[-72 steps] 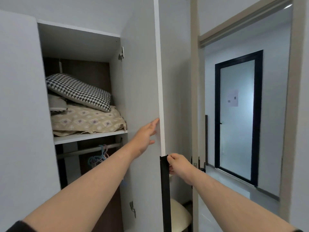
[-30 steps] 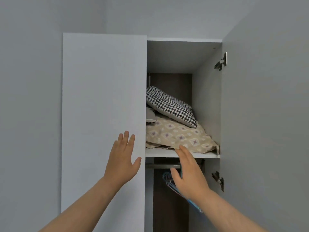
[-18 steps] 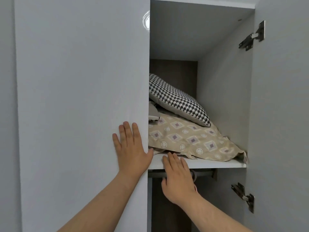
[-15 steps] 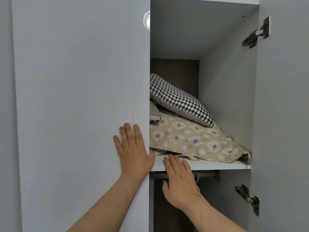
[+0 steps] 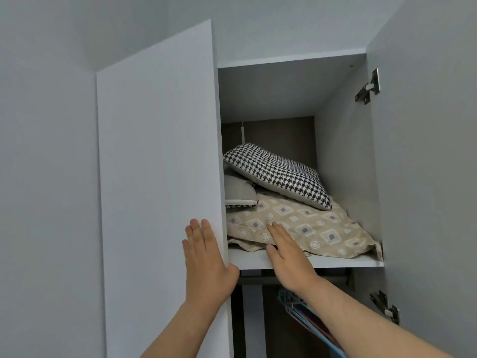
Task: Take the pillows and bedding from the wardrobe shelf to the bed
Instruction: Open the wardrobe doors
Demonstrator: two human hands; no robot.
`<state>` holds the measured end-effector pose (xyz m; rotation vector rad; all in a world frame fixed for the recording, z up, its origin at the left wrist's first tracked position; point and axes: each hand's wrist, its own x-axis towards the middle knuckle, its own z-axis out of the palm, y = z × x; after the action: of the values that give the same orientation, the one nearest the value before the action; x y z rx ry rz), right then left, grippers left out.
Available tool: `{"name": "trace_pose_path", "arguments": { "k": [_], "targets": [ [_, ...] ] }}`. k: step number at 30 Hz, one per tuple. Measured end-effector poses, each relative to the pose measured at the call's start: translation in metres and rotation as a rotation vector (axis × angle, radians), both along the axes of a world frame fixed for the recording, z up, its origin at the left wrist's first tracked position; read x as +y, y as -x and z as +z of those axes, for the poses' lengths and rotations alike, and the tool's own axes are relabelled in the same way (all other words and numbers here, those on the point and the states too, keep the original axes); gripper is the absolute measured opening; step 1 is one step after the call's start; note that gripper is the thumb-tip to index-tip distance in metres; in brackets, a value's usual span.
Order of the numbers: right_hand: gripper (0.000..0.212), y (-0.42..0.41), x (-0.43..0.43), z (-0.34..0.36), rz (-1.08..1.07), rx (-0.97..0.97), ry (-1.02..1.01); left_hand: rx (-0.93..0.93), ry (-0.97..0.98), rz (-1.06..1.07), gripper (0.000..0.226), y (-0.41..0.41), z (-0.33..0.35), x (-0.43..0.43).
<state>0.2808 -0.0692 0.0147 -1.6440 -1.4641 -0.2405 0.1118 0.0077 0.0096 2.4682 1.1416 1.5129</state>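
On the white wardrobe shelf [image 5: 335, 262] lies folded beige bedding with a diamond pattern [image 5: 322, 231]. A black-and-white houndstooth pillow [image 5: 278, 174] rests tilted on top of it, and a grey pillow [image 5: 238, 193] pokes out beside it, partly hidden by the left door. My left hand [image 5: 206, 262] lies flat with fingers extended on the edge of the left wardrobe door [image 5: 160, 177]. My right hand [image 5: 286, 251] reaches over the shelf edge, fingers straight, fingertips on the front of the bedding. Neither hand holds anything.
The right wardrobe door [image 5: 426, 177] stands swung open, with metal hinges [image 5: 367, 86] on its inner side. Below the shelf runs a hanging rail [image 5: 258, 280] with several blue and pink hangers [image 5: 307, 319]. Grey walls surround the wardrobe.
The view has pulled back and tilted up. My right hand rose from the shelf's front edge onto the bedding. The left door has swung slightly outward under my left hand.
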Motion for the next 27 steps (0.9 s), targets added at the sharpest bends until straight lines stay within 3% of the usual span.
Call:
{"name": "trace_pose_path", "arguments": {
  "k": [6, 10, 19, 27],
  "targets": [
    [0.047, 0.079, -0.017, 0.072, 0.396, 0.378, -0.150, -0.132, 0.137, -0.131, 0.107, 0.064, 0.006, -0.048],
    [0.045, 0.123, -0.016, 0.096, 0.587, 0.525, -0.160, -0.150, 0.206, -0.165, 0.108, 0.105, 0.009, -0.071],
    [0.040, 0.200, 0.005, 0.124, 0.824, 0.718, -0.117, -0.124, 0.322, -0.190, 0.109, 0.193, 0.015, -0.085],
    [0.037, 0.289, 0.029, 0.138, 1.035, 0.749, 0.011, 0.013, 0.215, 0.092, 0.104, 0.257, 0.035, -0.086]
  ]
}}
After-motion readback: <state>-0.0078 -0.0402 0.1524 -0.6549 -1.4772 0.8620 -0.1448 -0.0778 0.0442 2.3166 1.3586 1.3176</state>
